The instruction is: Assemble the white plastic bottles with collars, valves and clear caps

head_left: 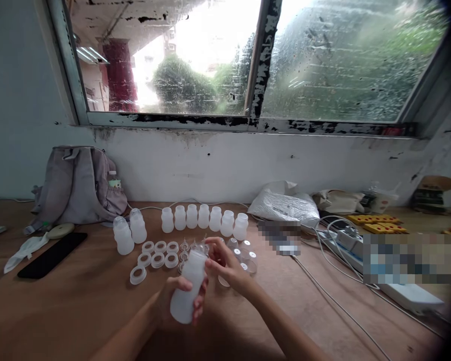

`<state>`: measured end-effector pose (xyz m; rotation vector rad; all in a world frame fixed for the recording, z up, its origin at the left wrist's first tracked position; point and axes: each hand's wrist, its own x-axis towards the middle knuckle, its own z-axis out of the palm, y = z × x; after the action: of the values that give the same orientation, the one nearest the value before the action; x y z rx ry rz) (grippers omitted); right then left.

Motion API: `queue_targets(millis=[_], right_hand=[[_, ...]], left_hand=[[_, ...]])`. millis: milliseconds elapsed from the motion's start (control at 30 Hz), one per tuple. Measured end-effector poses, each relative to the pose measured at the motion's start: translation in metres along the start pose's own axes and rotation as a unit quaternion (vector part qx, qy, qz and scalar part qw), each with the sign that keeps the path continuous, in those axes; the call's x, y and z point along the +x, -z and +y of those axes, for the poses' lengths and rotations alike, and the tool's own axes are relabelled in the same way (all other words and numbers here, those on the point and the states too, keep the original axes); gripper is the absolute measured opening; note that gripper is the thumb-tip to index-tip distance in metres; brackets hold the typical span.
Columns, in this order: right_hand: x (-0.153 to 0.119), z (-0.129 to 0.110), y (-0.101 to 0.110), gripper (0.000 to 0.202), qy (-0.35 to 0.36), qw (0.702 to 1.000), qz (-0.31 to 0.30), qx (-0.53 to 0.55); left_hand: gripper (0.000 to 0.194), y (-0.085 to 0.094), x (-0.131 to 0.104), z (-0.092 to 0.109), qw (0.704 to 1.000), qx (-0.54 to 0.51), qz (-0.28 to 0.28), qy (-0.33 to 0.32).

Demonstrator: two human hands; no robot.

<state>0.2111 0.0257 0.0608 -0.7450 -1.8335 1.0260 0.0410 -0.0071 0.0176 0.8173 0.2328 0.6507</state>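
Observation:
My left hand is wrapped round a frosted white bottle, held tilted above the table with its mouth up and to the right. My right hand is at the bottle's mouth, thumb and fingers curled around a small clear part that I cannot make out well. Behind the hands lie several translucent rings in rows. Small clear fittings sit beside them, partly hidden by the bottle. Several clear domed caps stand right of my right hand, which hides some.
Several frosted bottles stand in a row at the back. Two topped bottles stand left of them. A black phone, a grey backpack, a silver bag, and a white power strip with cables surround the work area.

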Motion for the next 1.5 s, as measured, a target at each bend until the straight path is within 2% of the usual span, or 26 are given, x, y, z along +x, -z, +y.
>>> queue_targets(millis=[67,133,233,333,467,567,700,800,867,967,1067,1133,1200,1300,1500], right_hand=[[0.001,0.003,0.005,0.028,0.003,0.999,0.050,-0.006],[0.002,0.005,0.006,0.023,-0.004,0.997,0.080,0.018],[0.004,0.007,0.004,0.026,-0.033,0.991,0.094,0.087],[0.005,0.011,0.003,0.030,-0.059,0.982,0.108,0.145],[0.006,0.015,0.005,0.028,-0.072,0.972,0.119,0.189],[0.008,0.016,0.008,0.026,-0.062,0.969,0.144,0.193],[0.009,0.016,0.013,0.023,-0.017,0.969,0.200,0.142],[0.008,0.016,0.014,0.022,-0.002,0.970,0.218,0.104],[0.007,0.017,0.014,0.021,-0.002,0.970,0.223,0.094],[0.007,0.019,0.015,0.022,-0.007,0.970,0.229,0.080],[0.007,0.022,0.017,0.023,-0.015,0.970,0.236,0.059],[0.007,0.024,0.019,0.024,-0.019,0.969,0.242,0.049],[0.008,0.025,0.021,0.025,-0.023,0.967,0.249,0.045],[0.010,0.026,0.021,0.026,-0.030,0.967,0.252,0.039],[0.009,0.027,0.019,0.029,-0.028,0.966,0.257,-0.002]], left_hand=[[0.034,0.002,-0.002,0.003,1.000,0.023,-0.008,-0.006],[0.042,0.003,-0.002,0.003,0.998,0.049,0.022,-0.015],[0.050,0.004,0.000,-0.001,0.994,0.070,0.079,0.005],[0.055,0.004,0.003,-0.006,0.991,0.099,0.079,0.035],[0.049,0.001,0.005,-0.007,0.983,0.135,0.122,-0.005],[0.040,-0.003,0.007,-0.003,0.958,0.218,0.168,-0.076],[0.051,-0.007,0.012,0.000,0.881,0.350,0.245,-0.203],[0.044,-0.007,0.012,0.001,0.815,0.448,0.283,-0.234],[0.038,-0.006,0.009,0.003,0.762,0.529,0.278,-0.249],[0.040,-0.005,0.000,0.010,0.668,0.645,0.253,-0.271],[0.040,-0.004,-0.013,0.018,0.567,0.744,0.210,-0.285],[0.037,-0.003,-0.022,0.022,0.511,0.786,0.182,-0.297],[0.037,-0.002,-0.031,0.025,0.472,0.812,0.163,-0.303],[0.037,-0.002,-0.039,0.026,0.432,0.838,0.159,-0.292],[0.031,-0.006,-0.038,0.026,0.346,0.870,0.156,-0.316]])
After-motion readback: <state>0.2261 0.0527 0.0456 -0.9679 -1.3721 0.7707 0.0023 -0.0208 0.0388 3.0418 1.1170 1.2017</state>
